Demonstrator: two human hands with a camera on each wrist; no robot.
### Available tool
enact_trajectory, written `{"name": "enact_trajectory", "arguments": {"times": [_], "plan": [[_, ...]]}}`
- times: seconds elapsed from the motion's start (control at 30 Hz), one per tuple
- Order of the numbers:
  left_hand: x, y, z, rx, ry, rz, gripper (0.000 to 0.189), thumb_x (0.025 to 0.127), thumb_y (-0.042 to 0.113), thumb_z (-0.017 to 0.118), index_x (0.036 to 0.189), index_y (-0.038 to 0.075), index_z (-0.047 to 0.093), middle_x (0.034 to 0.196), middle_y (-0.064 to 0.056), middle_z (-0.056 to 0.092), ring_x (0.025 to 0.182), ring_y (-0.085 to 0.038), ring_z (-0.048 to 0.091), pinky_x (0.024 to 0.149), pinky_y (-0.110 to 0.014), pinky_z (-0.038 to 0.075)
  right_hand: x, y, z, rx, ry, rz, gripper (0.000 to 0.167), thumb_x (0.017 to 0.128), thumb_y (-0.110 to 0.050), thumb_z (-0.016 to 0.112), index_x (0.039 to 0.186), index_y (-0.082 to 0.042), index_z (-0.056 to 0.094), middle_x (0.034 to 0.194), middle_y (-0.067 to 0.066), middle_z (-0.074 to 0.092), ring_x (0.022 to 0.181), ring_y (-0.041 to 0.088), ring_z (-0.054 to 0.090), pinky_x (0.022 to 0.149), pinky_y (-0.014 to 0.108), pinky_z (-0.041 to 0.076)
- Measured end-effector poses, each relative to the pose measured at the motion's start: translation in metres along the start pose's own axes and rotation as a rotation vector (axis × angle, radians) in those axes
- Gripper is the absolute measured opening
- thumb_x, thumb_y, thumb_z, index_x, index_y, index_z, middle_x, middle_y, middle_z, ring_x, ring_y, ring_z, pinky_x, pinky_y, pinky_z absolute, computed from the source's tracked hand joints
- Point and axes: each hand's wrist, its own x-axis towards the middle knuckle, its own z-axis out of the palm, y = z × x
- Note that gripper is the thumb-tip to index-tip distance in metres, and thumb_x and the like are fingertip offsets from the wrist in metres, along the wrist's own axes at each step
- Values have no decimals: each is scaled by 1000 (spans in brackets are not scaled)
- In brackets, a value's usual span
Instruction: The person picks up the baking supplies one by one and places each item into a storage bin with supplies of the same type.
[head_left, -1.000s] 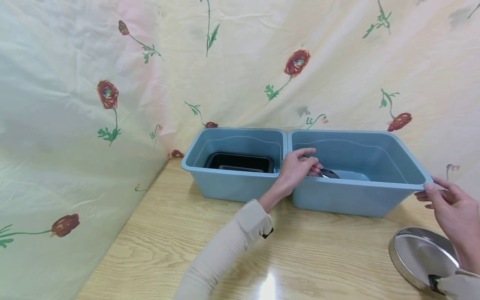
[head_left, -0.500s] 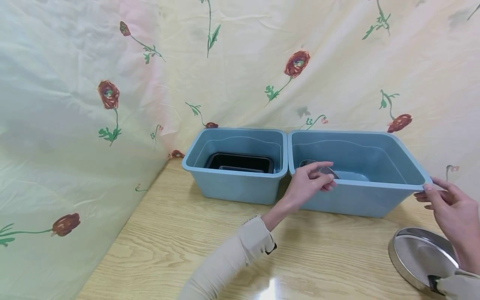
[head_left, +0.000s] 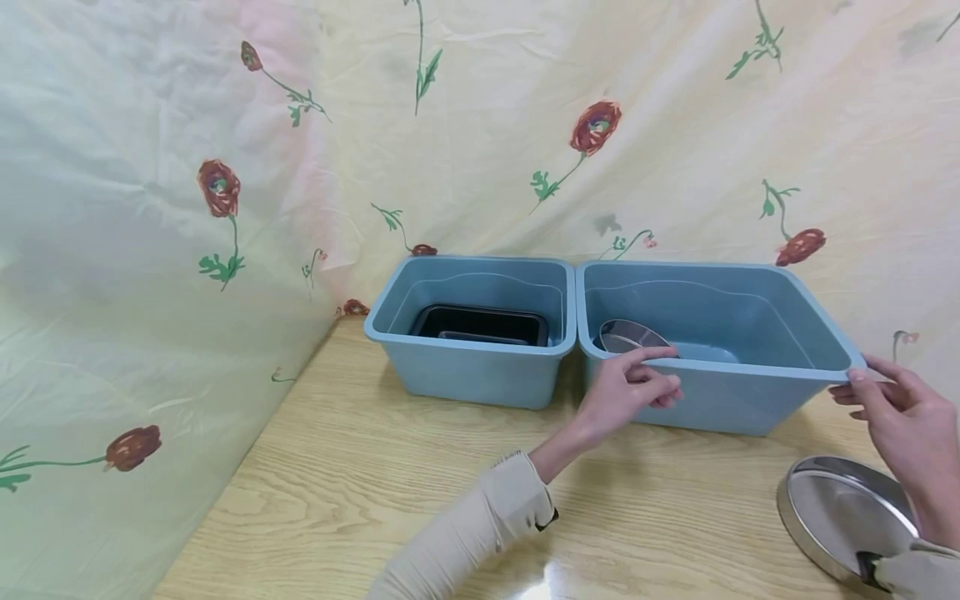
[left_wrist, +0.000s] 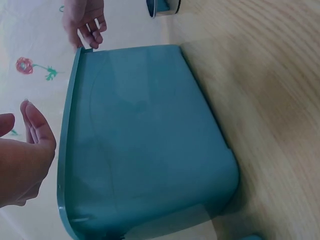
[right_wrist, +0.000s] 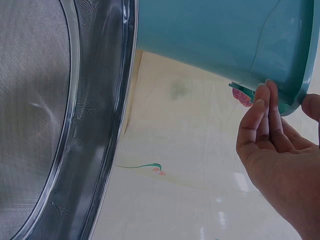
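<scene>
In the head view my right hand (head_left: 903, 421) grips the front right corner of the right blue plastic bin (head_left: 720, 396), thumb over the rim. The right wrist view shows its fingers under that rim, thumb on the other side. My left hand (head_left: 622, 392) is at the bin's front rim toward its left end, fingers loosely bent. From the left wrist, that hand (left_wrist: 25, 155) appears beside the rim with nothing between thumb and fingers. A round, shiny, metal-rimmed piece (head_left: 628, 333) leans inside the bin at the left, partly hidden by the front wall.
Beside it stands another blue bin (head_left: 480, 375) with a black rectangular pan (head_left: 483, 323) inside. A round metal sieve (head_left: 843, 517) with fine mesh lies near my right forearm. A flowered cloth (head_left: 465, 142) hangs behind the wooden table (head_left: 315, 475).
My left hand has come out of the right bin, forward and right over its front rim, leaving the round metal piece inside. My right hand has stayed on the corner.
</scene>
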Motion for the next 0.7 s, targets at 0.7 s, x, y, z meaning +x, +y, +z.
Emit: {"name": "enact_trajectory", "arguments": {"times": [0.7], "plan": [[-17,-28,19,67,-51,-73,38,100,2,68,137,3,63,96,-21,75,73,-8,69,77,-26,58,-2,-2,-1,33,1,-8,46,109,-21,54,154,-21,49,84,-35,64,75,-15,60,63,7,43]]}}
